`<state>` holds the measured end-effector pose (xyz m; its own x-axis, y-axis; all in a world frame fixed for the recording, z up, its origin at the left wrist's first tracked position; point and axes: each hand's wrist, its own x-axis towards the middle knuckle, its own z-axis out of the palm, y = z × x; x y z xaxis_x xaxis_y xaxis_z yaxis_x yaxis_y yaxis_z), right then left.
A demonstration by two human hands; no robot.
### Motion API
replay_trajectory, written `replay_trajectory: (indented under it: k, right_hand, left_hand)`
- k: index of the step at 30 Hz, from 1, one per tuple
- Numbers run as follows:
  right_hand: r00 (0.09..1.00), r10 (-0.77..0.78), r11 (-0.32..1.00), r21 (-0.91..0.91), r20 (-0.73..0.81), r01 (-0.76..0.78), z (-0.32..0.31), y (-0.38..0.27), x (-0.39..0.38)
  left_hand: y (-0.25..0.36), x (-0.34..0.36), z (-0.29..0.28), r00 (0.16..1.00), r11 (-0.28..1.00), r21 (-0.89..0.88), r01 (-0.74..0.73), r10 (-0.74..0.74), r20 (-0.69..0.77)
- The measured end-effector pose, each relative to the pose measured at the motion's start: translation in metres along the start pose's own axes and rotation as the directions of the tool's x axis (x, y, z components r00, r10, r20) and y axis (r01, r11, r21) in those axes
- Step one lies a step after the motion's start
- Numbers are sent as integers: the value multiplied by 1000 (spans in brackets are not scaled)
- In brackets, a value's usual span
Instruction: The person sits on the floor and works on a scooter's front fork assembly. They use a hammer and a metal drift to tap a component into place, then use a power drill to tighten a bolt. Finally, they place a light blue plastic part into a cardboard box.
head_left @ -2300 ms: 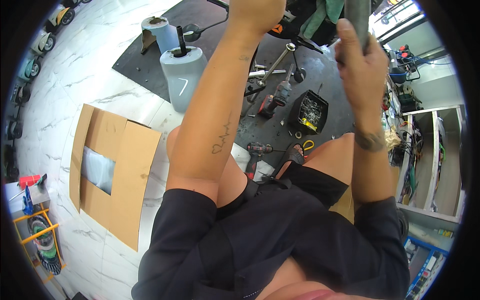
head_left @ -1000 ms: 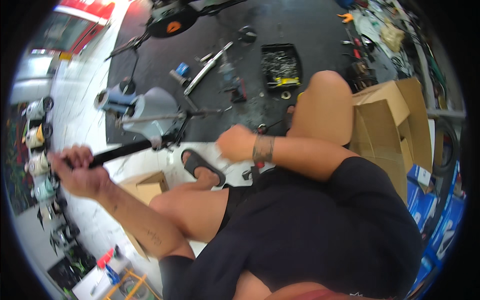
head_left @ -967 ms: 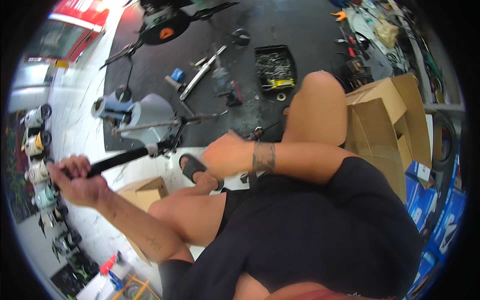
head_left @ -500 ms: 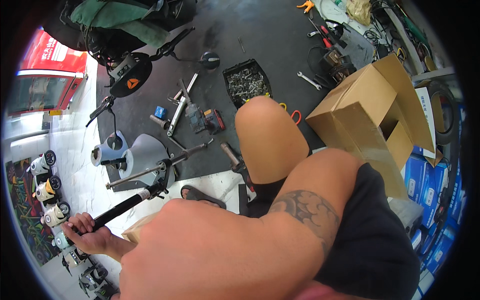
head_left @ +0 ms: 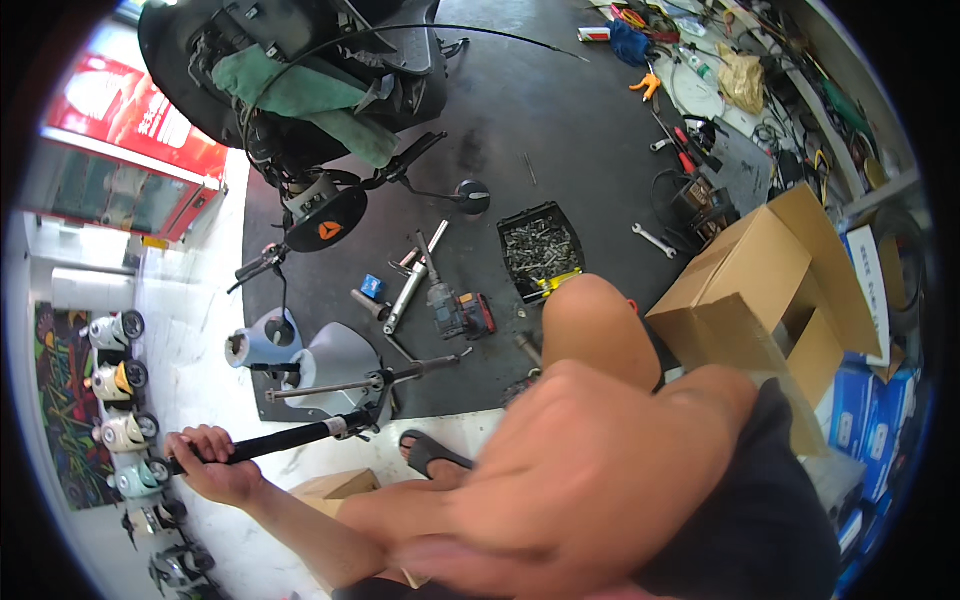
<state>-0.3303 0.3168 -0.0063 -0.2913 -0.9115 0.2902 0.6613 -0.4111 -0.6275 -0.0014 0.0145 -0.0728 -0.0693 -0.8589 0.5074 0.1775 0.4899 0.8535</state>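
I'm in a scooter workshop: black plastic tray (head_left: 505, 253) of metal screws (head_left: 542, 246), grey-and-red cordless driver (head_left: 456, 312), row of pale scooters (head_left: 122, 433).

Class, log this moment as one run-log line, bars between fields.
left hand: gripping straight black tube | right hand: blurred, grip unclear | scene: black plastic tray holding small silvery metal parts, open brown cardboard box

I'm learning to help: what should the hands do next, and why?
Maybe bring the right hand to the black tube to steady it: only the left hand grips it, near one end, while the right is close to the camera.
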Motion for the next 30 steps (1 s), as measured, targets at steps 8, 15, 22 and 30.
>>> replay_trajectory:
  k: [8,15,22,30]
  right_hand:
    - [764,-273,26,-799,-584,-601,-189,67,-213]
    - [133,42,-285,-140,-990,-948,-177,201,-497]
    - [-75,192,0,76,-979,-997,-178,385,-635]
    - [65,267,34,-58,-961,-998,-247,380,-587]
  left_hand:
    - [-15,46,-11,979,990,-16,143,-139,148]
    - [-25,65,-32,989,989,37,142,-144,44]
    - [-24,87,-67,964,981,-3,194,-190,186]
    - [3,46,-75,964,993,37,112,-118,239]
